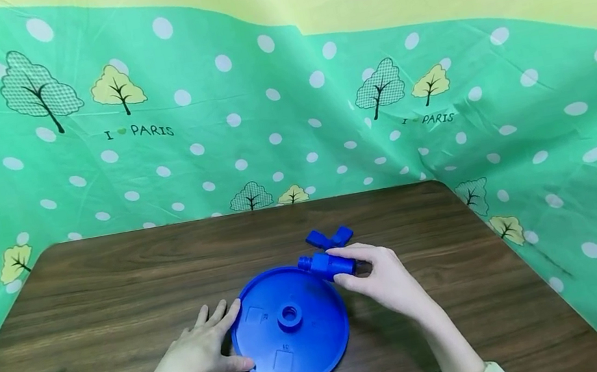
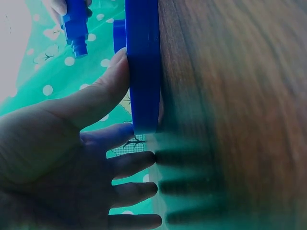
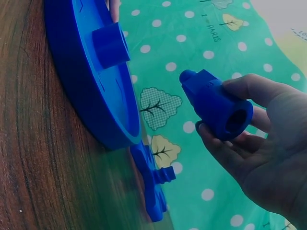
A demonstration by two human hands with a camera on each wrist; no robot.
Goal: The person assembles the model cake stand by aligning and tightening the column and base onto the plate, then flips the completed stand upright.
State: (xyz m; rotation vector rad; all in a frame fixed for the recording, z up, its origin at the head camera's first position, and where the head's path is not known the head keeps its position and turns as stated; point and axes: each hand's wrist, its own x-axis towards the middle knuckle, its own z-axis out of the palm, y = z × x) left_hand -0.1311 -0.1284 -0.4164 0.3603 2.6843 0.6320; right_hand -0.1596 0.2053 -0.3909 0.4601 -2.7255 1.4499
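A round blue disc with a raised rim and a hollow centre boss lies on the table. My left hand touches its left edge with thumb and index finger, the other fingers spread. Between thumb and fingers my right hand pinches a blue connector, held above the disc's upper right edge. In the right wrist view the connector shows a narrow threaded end towards the disc and a wide hollow end near the palm.
Just behind the connector, a blue winged piece lies on the table, and its threaded stub shows in the right wrist view. A patterned green and yellow cloth hangs behind the wooden table.
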